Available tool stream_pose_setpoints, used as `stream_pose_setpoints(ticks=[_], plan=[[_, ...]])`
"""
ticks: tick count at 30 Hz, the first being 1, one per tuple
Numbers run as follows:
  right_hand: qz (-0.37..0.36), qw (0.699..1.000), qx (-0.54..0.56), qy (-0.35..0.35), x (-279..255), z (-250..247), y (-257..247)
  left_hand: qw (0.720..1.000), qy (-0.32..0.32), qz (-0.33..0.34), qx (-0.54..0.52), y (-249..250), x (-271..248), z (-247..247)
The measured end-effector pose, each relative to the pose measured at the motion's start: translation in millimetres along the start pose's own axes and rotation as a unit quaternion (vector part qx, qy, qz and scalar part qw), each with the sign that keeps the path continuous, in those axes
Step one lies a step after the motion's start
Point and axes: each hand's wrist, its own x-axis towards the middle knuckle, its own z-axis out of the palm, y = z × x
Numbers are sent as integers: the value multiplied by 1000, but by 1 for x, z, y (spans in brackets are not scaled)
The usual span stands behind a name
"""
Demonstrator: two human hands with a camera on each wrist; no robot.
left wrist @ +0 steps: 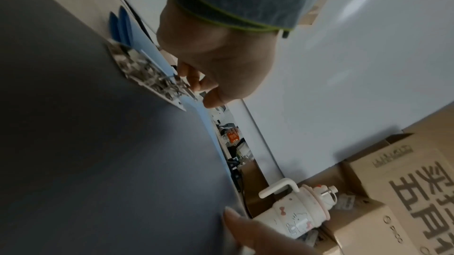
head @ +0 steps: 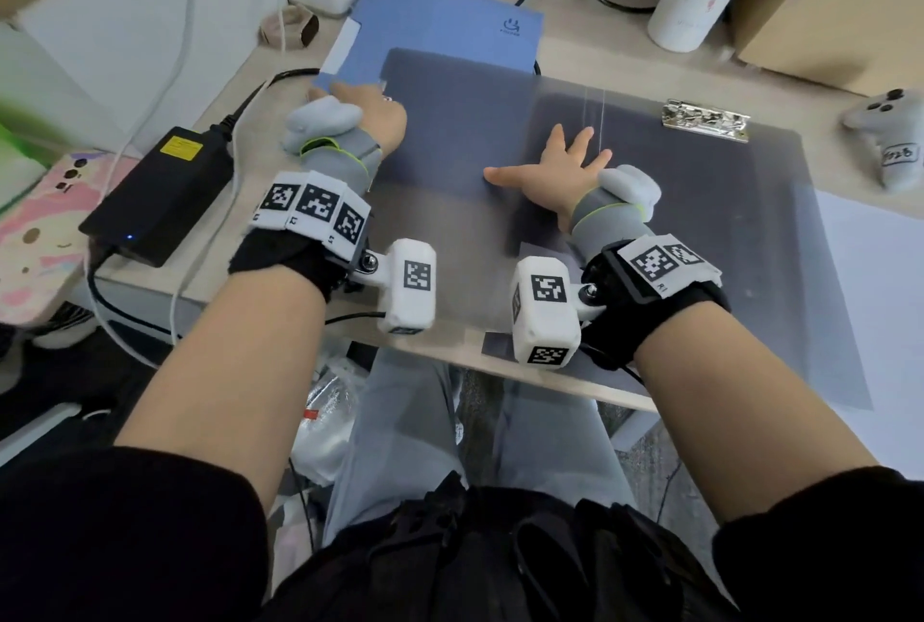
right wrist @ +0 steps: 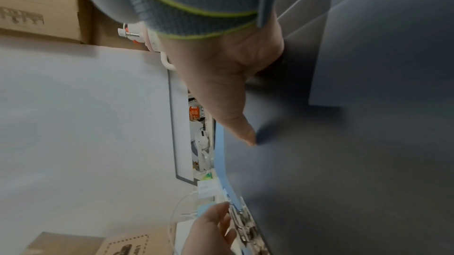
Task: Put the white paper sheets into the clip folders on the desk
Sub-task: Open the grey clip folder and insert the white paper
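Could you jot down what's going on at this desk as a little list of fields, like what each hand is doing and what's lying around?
Open folder: grey folder lies spread flat on the desk
Clip: metal clip at its far right edge
Right hand: right hand flat on the folder, fingers spread
Left hand: left hand at the folder's far left corner; grip unclear
Second folder: blue folder behind, closed
Paper: white paper sheet at right
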Motion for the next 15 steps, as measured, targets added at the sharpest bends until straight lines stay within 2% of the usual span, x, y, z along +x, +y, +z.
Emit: stream_pose_setpoints(ticks=[2, 5, 9, 15], plan=[[-1, 1000, 23, -6, 2, -8, -1, 1000, 17, -2, -5, 11, -3, -4], [-7, 999, 48, 15, 7, -22, 2, 996, 25, 87, -4, 35, -10, -5], [9, 994, 77, 78, 22, -44, 18, 979, -49, 196, -36, 87, -16, 14], [78, 976, 22, 204, 49, -74, 76, 952, -115, 242, -151, 150, -10, 52]])
